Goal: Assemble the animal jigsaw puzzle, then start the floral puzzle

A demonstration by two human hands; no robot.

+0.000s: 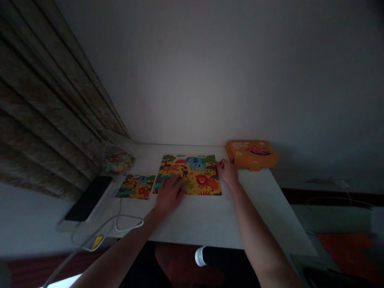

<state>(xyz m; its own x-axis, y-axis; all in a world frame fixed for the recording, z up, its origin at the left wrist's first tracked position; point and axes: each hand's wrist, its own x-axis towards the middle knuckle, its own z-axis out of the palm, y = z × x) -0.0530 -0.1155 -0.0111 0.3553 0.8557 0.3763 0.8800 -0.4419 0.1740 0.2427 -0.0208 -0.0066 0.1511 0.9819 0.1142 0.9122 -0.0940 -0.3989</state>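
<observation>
A jigsaw puzzle with a bright animal scene lies flat on the white table; a blue elephant and red lions show in it. My left hand rests over its lower left part, fingers stretched out and slightly blurred, hiding some of the picture. At the upper right edge is my right hand, its fingers bent and pressed together against the border. Whether anything small is between those fingertips is hidden. Left of the puzzle lies a smaller picture card showing the same scene.
An orange puzzle box stands at the back right, near my right hand. At the left are a clear bag of colourful pieces, a dark phone and a looping white cable. Curtains hang beside the table; a wall borders its back.
</observation>
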